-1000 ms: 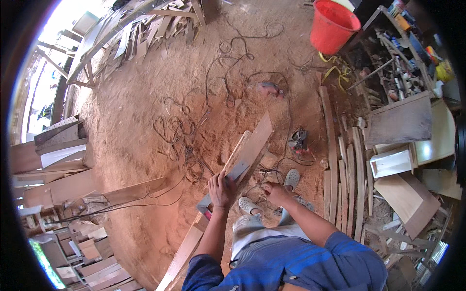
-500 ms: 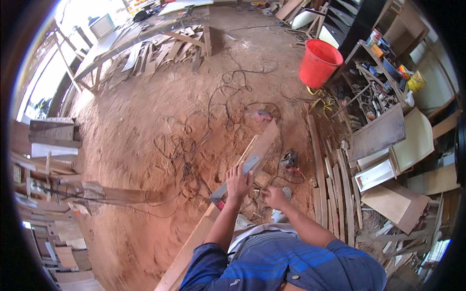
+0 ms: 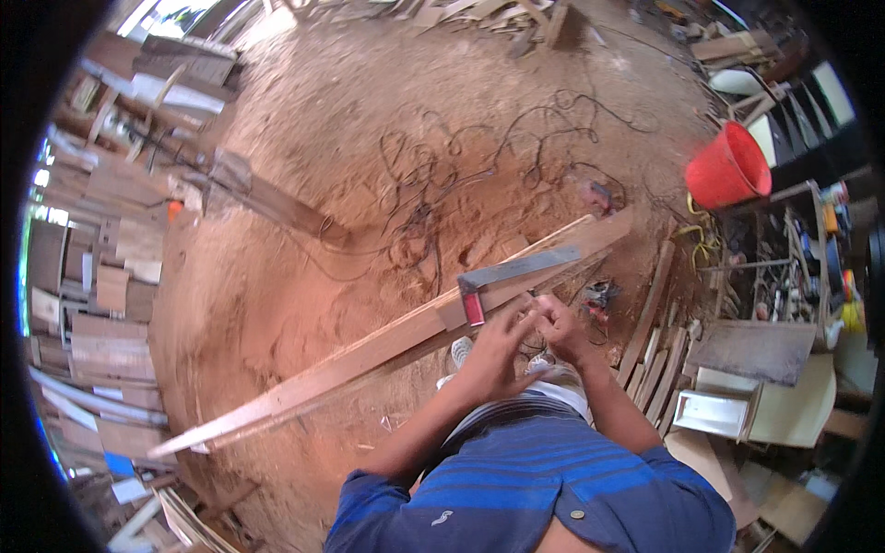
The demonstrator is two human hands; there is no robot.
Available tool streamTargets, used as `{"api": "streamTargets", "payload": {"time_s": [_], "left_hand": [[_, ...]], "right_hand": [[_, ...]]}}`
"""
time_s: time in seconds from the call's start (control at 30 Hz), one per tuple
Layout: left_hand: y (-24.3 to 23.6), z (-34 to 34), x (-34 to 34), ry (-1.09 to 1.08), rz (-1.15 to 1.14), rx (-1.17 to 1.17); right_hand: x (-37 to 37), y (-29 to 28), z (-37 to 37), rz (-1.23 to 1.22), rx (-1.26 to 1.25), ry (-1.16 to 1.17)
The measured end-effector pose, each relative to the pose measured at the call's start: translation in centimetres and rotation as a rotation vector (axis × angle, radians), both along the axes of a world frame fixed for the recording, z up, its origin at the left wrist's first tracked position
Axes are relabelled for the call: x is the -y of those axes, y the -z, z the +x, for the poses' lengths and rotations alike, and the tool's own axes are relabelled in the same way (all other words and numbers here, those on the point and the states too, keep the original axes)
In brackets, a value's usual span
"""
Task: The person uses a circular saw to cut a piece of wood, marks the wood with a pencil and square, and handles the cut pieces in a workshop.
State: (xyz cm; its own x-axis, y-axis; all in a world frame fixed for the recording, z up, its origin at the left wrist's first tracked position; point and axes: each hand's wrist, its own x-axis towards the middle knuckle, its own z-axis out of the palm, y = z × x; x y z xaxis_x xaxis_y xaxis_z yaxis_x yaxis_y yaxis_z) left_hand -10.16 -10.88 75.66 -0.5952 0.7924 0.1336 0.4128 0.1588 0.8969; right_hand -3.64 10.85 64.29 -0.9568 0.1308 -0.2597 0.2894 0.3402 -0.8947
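Observation:
A long wooden plank [image 3: 369, 353] slants across in front of me, from lower left to upper right. On its upper part rests a try square with a red handle [image 3: 473, 308] and a grey metal blade [image 3: 525, 265]. My left hand [image 3: 498, 355] is off the square, thumb apart and fingers stretched toward my other hand. Beside it my right hand [image 3: 560, 328] is closed near the plank's close edge. Its fingertips seem pinched, but whatever lies between them is too small to make out.
Dark cables [image 3: 498, 166] lie tangled on the sandy floor beyond the plank. At the right are a red bucket [image 3: 728, 166], a cluttered shelf [image 3: 774, 249] and loose wood strips [image 3: 659, 369]. A red-and-black tool [image 3: 599, 300] sits by my right hand. Boards [image 3: 115, 346] are stacked left.
My left hand has let go of the square and come back beside my right hand. The view has turned left, showing more of the plank. The square stays on the wood.

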Motion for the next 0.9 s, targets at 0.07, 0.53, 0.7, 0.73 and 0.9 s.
{"api": "streamTargets", "payload": {"time_s": [0.07,0.53,0.7,0.73,0.9], "left_hand": [[-6.3,0.4,4.4,0.506,0.257,0.368],[-11.1,4.3,7.7,-0.146,1.285,0.023],[-12.3,4.7,3.6,0.052,1.488,0.376],[-13.0,5.3,3.4,0.034,1.525,0.396],[-13.9,4.9,1.9,0.157,1.876,0.526]], "right_hand": [[0.9,1.6,0.0,-0.232,0.001,0.061],[7.0,1.3,-5.1,0.170,-0.035,-0.331],[6.6,2.1,-3.7,0.125,0.113,-0.293],[7.9,2.9,-4.5,0.087,0.177,-0.296],[9.8,1.2,-4.4,0.110,0.142,-0.248]]}}
